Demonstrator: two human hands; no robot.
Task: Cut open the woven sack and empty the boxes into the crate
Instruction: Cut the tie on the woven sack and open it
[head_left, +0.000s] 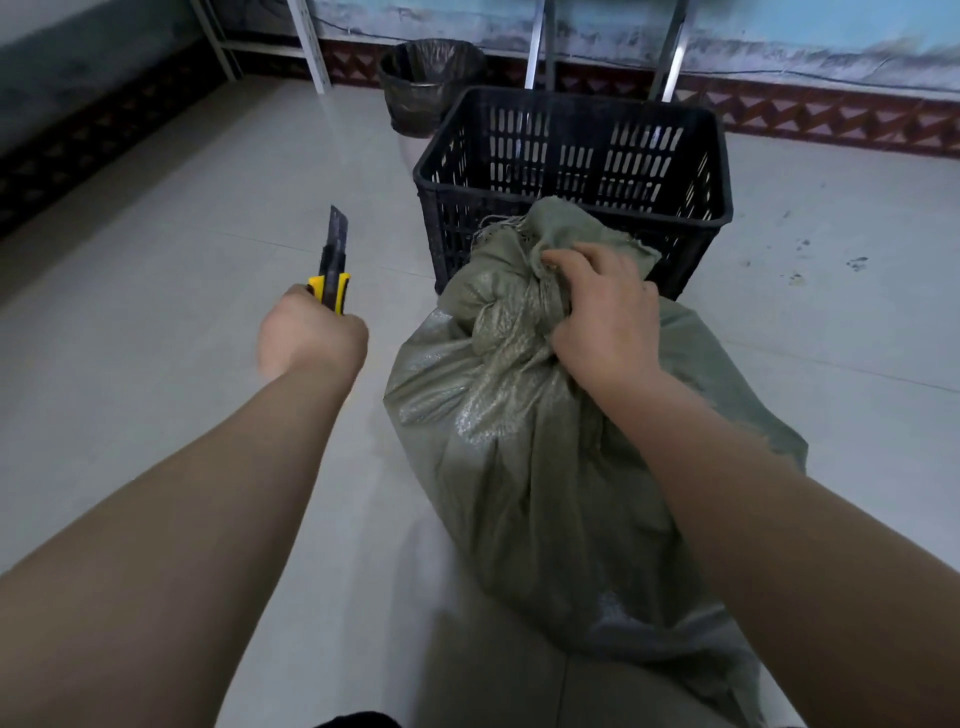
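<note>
A grey-green woven sack (524, 467) stands full on the floor in front of me, its neck bunched and tied at the top. My right hand (602, 306) grips that bunched neck. My left hand (311, 332) is closed on a yellow and black utility knife (332, 265), blade extended and pointing away from me, held to the left of the sack and apart from it. A black slotted plastic crate (576, 176) sits just behind the sack, and no boxes show inside it. The boxes are hidden in the sack.
A bin lined with a dark bag (426, 83) stands behind the crate's left corner. Metal shelf legs (311, 47) and a patterned wall skirting (831, 114) run along the back. Pale floor tiles (156, 312) spread to the left and right.
</note>
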